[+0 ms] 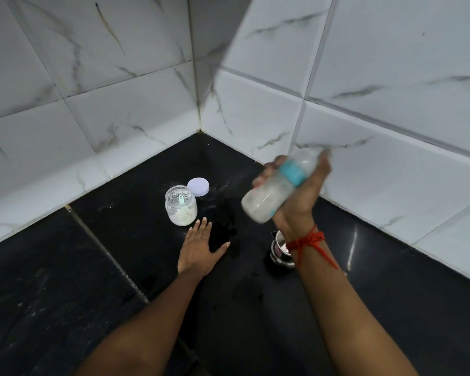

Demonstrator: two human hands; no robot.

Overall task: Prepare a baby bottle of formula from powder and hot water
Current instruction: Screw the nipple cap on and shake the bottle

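Note:
My right hand (304, 191) is closed around a baby bottle (269, 198) with a teal ring, raised above the counter and tilted, its base toward the lower left. The bottle is motion-blurred and holds cloudy white liquid. My left hand (201, 249) lies flat, palm down, fingers spread, on the black counter (106, 267). Just beyond its fingertips stands an open glass jar (181, 206) with white powder at the bottom. The jar's white lid (198, 186) lies flat behind it.
A small steel vessel (280, 252) stands on the counter under my right wrist, partly hidden by it. A wet patch (225, 223) darkens the counter between my hands. White marble-look tiled walls (120, 118) meet in a corner behind the jar.

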